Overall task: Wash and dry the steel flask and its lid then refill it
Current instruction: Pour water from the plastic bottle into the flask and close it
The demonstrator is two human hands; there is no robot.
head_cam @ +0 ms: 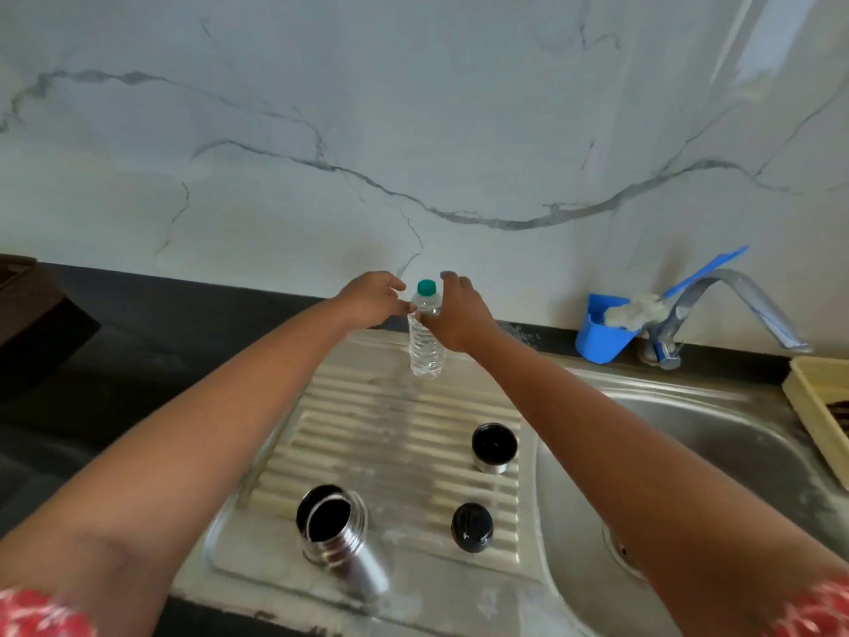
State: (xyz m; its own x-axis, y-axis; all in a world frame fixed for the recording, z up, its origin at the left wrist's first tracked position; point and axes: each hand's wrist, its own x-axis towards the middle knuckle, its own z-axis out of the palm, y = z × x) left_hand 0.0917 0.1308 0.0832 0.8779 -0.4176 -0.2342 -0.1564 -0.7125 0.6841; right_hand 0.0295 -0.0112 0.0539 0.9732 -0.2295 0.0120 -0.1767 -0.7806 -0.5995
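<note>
Fingers of her right hand curled round the neck of the water bottle standing on the draining board; her left hand touched it, fingers loosely bent. Nearer, the open flask stood beside its lid and stopper.

I am at a home kitchen counter. A steel sink with ridged drainboard, a tap and a marble-patterned backsplash show it.
</note>
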